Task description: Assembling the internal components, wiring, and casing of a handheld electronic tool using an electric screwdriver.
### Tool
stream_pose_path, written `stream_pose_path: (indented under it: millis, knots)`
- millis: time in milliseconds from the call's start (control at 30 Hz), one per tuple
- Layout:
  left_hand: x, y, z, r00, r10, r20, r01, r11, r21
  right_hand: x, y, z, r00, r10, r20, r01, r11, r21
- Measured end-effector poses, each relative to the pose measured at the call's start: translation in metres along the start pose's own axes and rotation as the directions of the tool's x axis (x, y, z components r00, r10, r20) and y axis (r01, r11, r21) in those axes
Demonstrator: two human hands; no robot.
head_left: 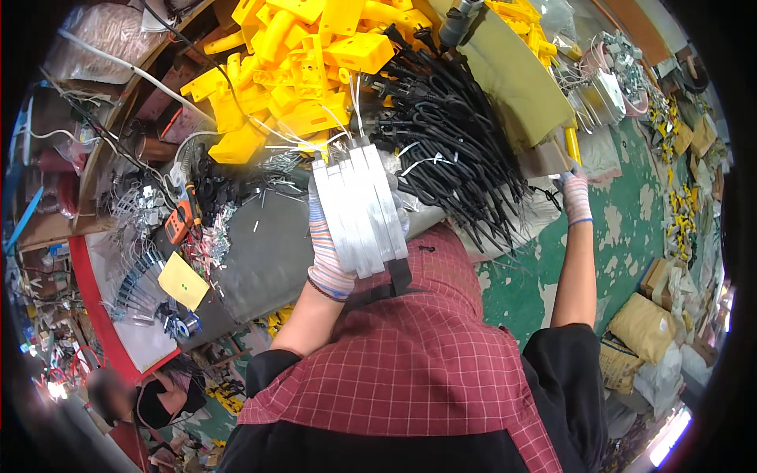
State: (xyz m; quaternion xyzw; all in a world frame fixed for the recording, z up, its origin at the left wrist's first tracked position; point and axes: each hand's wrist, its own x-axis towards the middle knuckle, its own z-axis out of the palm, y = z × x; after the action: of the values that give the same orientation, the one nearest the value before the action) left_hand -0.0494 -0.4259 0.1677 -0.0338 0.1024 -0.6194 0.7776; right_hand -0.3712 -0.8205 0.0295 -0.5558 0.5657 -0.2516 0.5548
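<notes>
My left hand point(324, 251), in a striped knit glove, is wrapped round a bundle of flat silver metal bars point(360, 209). White wires point(356, 106) stick out from the bars' far end, and a short black strip point(400, 274) hangs at their near end. The bundle is held above my lap, over the checked red apron point(394, 355). Far out to the right, my gloved right hand point(576, 197) is at the lower edge of a cardboard piece point(546, 160), beside a yellow rod point(572, 144). Its fingertips are small and partly hidden, so their grip does not show.
Yellow plastic parts point(288, 75) are heaped at the far side, next to a pile of black cables point(453, 134). On the left lie an orange meter point(183, 217), a yellow note point(184, 281) and loose small parts. Sacks point(643, 327) stand on the green floor point(512, 296). Another person point(130, 410) is at lower left.
</notes>
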Motion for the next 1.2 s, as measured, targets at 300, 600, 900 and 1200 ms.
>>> stream_pose_path:
  millis: [300, 600, 900, 1200]
  knots:
    - [-0.083, 0.028, -0.041, 0.841, 0.423, -0.336, -0.293, 0.88, 0.375, 0.068, 0.037, 0.009, 0.895, -0.295, 0.335, 0.354, 0.927, -0.128]
    - [-0.233, 0.107, -0.075, 0.584, 0.654, -0.48, -0.167, 0.675, 0.718, 0.104, 0.054, -0.024, 0.581, -0.654, 0.485, 0.814, 0.466, -0.347]
    - [-0.322, 0.218, -0.164, 0.68, 0.371, -0.633, 0.063, 0.83, 0.554, -0.036, -0.06, -0.06, 0.545, -0.671, -0.503, 0.282, 0.712, -0.643]
    - [-0.309, 0.222, -0.1, 0.695, 0.543, -0.472, 0.445, 0.192, 0.875, -0.224, -0.256, 0.208, 0.131, -0.991, -0.011, 0.895, 0.124, -0.428]
